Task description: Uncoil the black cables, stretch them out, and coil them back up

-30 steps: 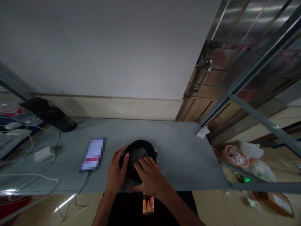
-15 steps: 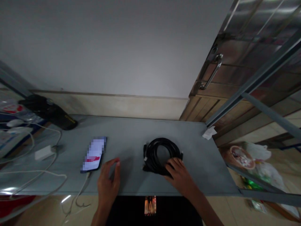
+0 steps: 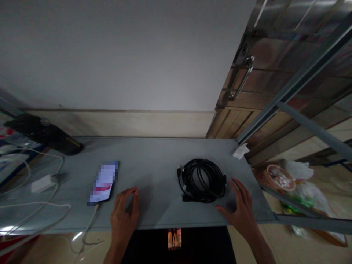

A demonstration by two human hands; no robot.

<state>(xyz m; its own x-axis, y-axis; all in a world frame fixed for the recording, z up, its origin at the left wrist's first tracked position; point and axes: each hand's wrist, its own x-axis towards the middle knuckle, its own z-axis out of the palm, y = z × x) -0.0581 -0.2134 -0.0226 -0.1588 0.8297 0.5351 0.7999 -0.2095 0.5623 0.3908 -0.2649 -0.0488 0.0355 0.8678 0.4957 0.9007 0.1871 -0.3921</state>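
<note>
A coiled black cable (image 3: 202,179) lies on the grey tabletop (image 3: 154,161), right of centre. My right hand (image 3: 241,209) rests open on the table just right of the coil, fingers spread, not holding it. My left hand (image 3: 124,214) lies flat and open near the front edge, beside a phone (image 3: 103,182) with a lit screen. Neither hand holds anything.
A white charging cable (image 3: 90,223) runs from the phone over the front edge. A white adapter (image 3: 41,183) and more white cords lie at the left. A black object (image 3: 44,134) sits at the back left. A metal door (image 3: 275,73) stands at right, bags (image 3: 291,179) below.
My hands let go of the coil, which slid right across the table. My left hand moved to the front edge near the phone; my right hand came off the coil to its right.
</note>
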